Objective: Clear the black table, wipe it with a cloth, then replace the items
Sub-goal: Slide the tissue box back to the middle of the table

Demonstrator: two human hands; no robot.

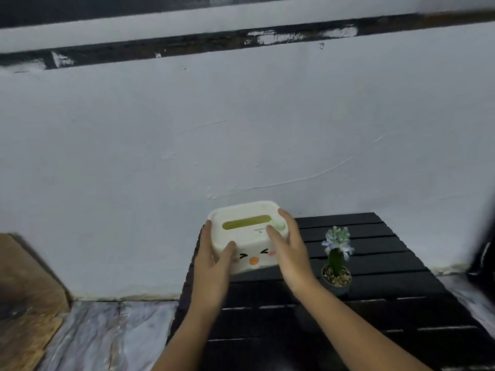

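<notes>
A cream tissue box [247, 234] with a green slot on top and a cartoon face on its front sits at the far left corner of the black slatted table [375, 311]. My left hand [211, 261] grips its left side, thumb across the front. My right hand [289, 253] clasps its right side, fingers over the lid. The box tilts a little toward me; whether it rests on the table or is lifted is unclear. To the right stands a small potted cactus [336, 259] with pale blue flowers in a dark pot.
A pale painted wall [241, 129] rises right behind the table. A marbled floor [107, 336] lies to the left, with a brown wooden piece [24, 290] at the far left. A dark object [484, 253] is at the right edge.
</notes>
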